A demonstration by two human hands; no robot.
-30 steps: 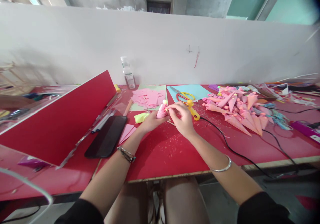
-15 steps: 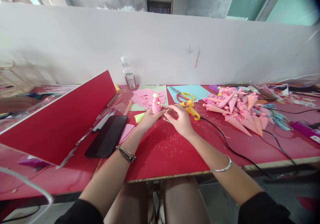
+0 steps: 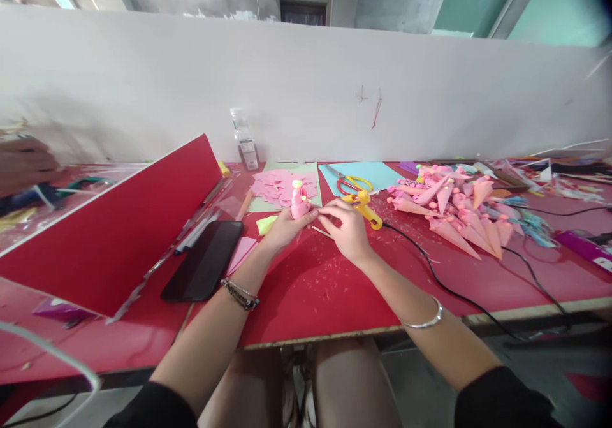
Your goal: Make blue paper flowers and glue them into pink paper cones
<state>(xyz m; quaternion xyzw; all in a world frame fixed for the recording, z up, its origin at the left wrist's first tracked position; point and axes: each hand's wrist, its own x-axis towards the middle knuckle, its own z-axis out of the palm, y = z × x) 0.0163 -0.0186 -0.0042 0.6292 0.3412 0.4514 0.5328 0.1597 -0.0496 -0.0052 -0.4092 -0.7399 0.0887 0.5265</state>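
On the red table (image 3: 306, 287), left hand (image 3: 283, 229) holds pink cone (image 3: 299, 202).

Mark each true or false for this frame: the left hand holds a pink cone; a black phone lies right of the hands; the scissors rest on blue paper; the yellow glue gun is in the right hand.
1. The left hand holds a pink cone. True.
2. The black phone lies right of the hands. False: it lies to their left.
3. The scissors rest on blue paper. True.
4. The yellow glue gun is in the right hand. False: it lies on the table just beyond that hand.
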